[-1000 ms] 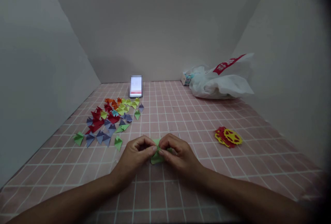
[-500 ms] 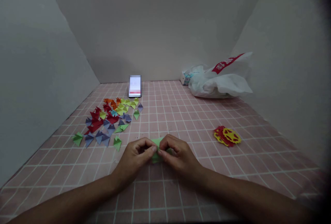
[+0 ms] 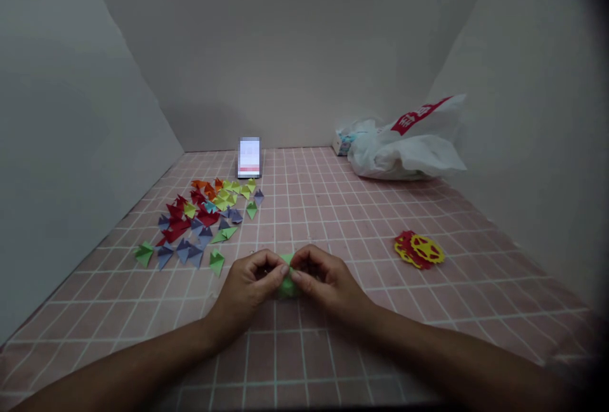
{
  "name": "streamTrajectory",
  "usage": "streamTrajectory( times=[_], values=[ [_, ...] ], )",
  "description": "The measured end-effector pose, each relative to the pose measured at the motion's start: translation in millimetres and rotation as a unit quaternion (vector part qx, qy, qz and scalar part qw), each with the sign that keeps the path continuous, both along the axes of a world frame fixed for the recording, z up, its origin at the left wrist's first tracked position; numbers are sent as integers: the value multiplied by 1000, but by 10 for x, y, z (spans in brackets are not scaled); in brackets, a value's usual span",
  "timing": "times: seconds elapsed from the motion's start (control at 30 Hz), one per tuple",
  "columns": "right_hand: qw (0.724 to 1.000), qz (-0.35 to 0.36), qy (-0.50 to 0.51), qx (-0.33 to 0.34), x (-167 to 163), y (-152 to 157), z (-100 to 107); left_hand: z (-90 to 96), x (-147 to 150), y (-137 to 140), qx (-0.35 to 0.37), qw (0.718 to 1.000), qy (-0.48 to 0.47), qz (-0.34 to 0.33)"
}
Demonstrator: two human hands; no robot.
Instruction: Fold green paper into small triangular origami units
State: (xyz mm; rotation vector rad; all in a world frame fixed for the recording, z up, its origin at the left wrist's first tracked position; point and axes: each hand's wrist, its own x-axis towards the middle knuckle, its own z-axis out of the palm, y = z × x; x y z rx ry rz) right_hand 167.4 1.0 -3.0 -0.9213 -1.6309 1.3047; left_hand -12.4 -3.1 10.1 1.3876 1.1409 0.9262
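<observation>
A piece of green paper [image 3: 288, 288] is pinched between my two hands, low over the table at the centre. My left hand [image 3: 254, 282] grips it from the left with thumb and index finger. From the right, my right hand [image 3: 328, 279] pinches it the same way, and the fingertips of both hands almost meet. The fingers hide much of the paper, so its folds cannot be made out fully. Left of my hands lies a green folded paper piece [image 3: 217, 262], at the near edge of a spread of colourful folded paper pieces [image 3: 178, 228].
A lit phone [image 3: 250, 158] stands upright toward the back wall. Several red and yellow cut-out discs [image 3: 427, 250] with star shapes lie at the right. Behind them sit a white plastic bag [image 3: 404, 155] and a tissue pack [image 3: 342, 142]. Walls enclose the pink checked tabletop [image 3: 323, 361].
My right hand has shifted its grip slightly, and the green paper at its side has turned in or been folded, so less shows there. My left hand stays nearly in place.
</observation>
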Motion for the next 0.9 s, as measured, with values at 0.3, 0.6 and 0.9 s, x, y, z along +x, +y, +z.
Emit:
streamTrajectory(
  times=[0.3,0.6,0.9],
  values=[
    [993,12,23,-112,-20,20,-11,0,13,0,-2,1000,-6,-5],
    [985,39,53,-162,-28,18,12,34,26,4,25,1000,-15,-1],
    [967,85,112,-213,-93,-14,-26,-23,26,-5,44,998,-43,15]
  ],
)
